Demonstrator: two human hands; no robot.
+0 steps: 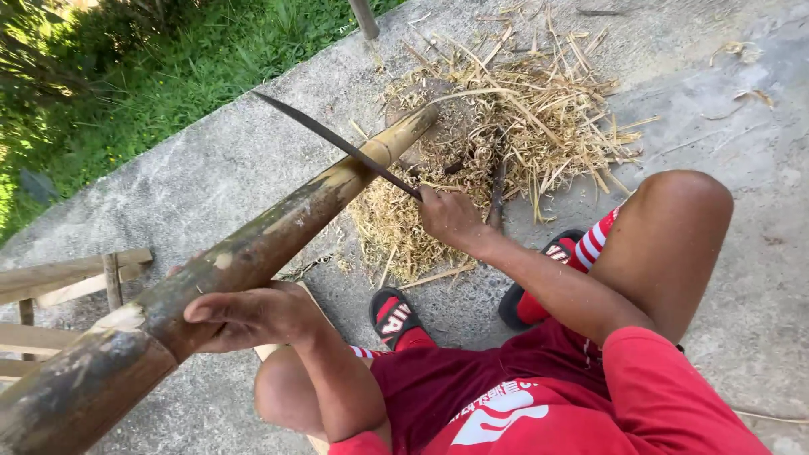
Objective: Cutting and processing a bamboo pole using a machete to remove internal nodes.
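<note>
A thick, weathered bamboo pole (253,253) slants from the lower left up to a wooden block (447,126) amid shavings. My left hand (244,316) wraps around the pole near its lower part. My right hand (447,217) grips the handle of a long dark knife (337,141), whose blade lies across the pole's upper section, tip pointing up-left. Patches of the pole's skin near the blade look scraped pale.
A heap of straw-coloured bamboo shavings (522,109) covers the concrete slab (211,168) ahead of my feet. Grass (126,76) borders the slab at upper left. Wooden rails (59,286) stand at the left edge. My sandalled feet (392,316) rest below the pile.
</note>
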